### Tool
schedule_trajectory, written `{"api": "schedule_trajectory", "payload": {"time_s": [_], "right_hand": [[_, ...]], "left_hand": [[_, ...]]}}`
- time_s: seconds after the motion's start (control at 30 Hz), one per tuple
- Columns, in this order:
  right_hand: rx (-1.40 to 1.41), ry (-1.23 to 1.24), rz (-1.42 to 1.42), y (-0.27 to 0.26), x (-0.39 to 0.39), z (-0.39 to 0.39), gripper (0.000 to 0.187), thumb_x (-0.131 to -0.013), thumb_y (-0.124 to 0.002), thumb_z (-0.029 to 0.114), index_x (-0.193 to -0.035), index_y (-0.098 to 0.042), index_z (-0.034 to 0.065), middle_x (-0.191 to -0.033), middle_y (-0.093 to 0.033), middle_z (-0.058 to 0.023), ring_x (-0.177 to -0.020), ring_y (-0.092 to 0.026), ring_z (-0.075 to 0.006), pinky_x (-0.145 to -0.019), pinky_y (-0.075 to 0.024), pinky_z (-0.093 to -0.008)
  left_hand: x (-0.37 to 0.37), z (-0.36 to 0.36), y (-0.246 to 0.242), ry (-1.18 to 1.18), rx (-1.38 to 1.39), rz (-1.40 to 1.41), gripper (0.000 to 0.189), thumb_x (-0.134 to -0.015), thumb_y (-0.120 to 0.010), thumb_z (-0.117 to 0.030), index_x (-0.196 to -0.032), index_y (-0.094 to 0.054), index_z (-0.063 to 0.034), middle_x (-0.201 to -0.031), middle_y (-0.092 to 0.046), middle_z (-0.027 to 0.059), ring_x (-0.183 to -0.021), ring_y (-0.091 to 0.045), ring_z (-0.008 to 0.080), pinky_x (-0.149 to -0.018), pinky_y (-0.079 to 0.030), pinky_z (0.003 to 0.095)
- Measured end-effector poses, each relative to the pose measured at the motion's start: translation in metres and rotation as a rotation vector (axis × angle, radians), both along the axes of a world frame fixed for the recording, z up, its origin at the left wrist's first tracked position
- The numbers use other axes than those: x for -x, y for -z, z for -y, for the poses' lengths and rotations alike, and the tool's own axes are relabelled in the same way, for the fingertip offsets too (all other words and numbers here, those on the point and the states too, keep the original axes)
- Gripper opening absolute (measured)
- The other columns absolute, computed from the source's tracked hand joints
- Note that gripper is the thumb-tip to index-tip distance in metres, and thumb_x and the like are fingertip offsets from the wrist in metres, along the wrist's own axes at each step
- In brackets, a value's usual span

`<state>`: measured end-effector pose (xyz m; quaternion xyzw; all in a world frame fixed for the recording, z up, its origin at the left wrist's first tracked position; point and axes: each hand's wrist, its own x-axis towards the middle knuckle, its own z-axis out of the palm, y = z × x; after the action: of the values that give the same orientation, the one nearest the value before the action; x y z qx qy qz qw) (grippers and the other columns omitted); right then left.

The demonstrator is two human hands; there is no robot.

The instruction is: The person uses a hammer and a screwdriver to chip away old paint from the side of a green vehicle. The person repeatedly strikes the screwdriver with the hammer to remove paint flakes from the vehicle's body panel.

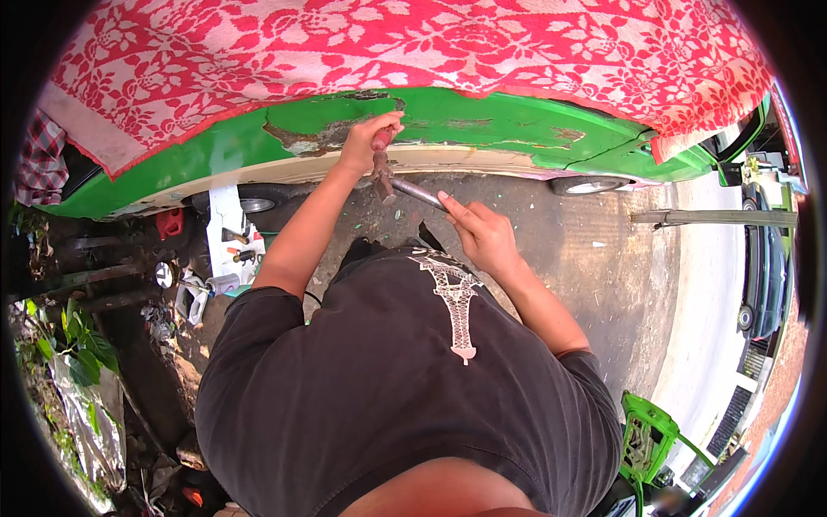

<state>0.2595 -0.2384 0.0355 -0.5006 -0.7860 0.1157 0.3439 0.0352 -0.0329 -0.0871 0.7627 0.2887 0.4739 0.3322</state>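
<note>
My left hand (373, 141) is wrapped around the red handle (382, 138) of a hand tool, probably a chisel or screwdriver; its tip is hidden. It is held up against the side of a green car body (452, 116), where paint is broken and rusty filler patches (310, 137) show. My right hand (481, 232) grips the metal shaft of a hammer (420, 194), index finger laid along it. The worn hammer head (384, 184) is at the butt end of the red handle; whether they touch I cannot tell.
A red and white floral cloth (413, 45) drapes over the car. To the left are a white panel with small tools (226, 226), a red container (170, 223) and a grey can (223, 284). A wooden post (711, 218) and a detached green door (649, 433) are at the right.
</note>
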Motion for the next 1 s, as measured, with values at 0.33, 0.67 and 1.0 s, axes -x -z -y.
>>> {"api": "schedule_trajectory", "payload": {"time_s": [0.33,0.67,1.0], "right_hand": [[-0.037,-0.001,-0.101,-0.004,0.011,0.007,0.047,-0.085,-0.07,0.012,-0.131,-0.064,0.0222,-0.069,-0.055,-0.0056,-0.054,-0.057,-0.0247,-0.049,-0.0475,-0.039],[-0.065,0.065,-0.226,-0.006,0.015,0.001,0.044,-0.09,-0.066,0.013,-0.133,-0.062,0.0213,-0.07,-0.056,-0.0092,-0.056,-0.057,-0.028,-0.051,-0.0466,-0.0404],[-0.048,0.124,-0.214,-0.016,0.008,0.005,0.043,-0.087,-0.07,0.007,-0.129,-0.066,0.0159,-0.067,-0.052,-0.0086,-0.053,-0.051,-0.024,-0.051,-0.0446,-0.0374]], "left_hand": [[-0.004,0.011,-0.015,-0.016,0.152,-0.012,0.028,-0.081,-0.062,0.013,-0.106,-0.062,-0.001,-0.115,-0.07,0.0147,-0.105,-0.067,0.0188,-0.09,-0.053,0.029],[-0.007,-0.003,-0.024,-0.022,0.126,-0.112,0.012,-0.091,-0.065,0.002,-0.1,-0.06,-0.0042,-0.118,-0.071,0.013,-0.102,-0.068,0.0172,-0.086,-0.055,0.0283],[0.01,-0.005,0.02,-0.056,0.171,-0.165,0.029,-0.083,-0.063,0.008,-0.107,-0.063,-0.0081,-0.094,-0.07,0.0102,-0.084,-0.068,0.0205,-0.072,-0.05,0.0312]]}}
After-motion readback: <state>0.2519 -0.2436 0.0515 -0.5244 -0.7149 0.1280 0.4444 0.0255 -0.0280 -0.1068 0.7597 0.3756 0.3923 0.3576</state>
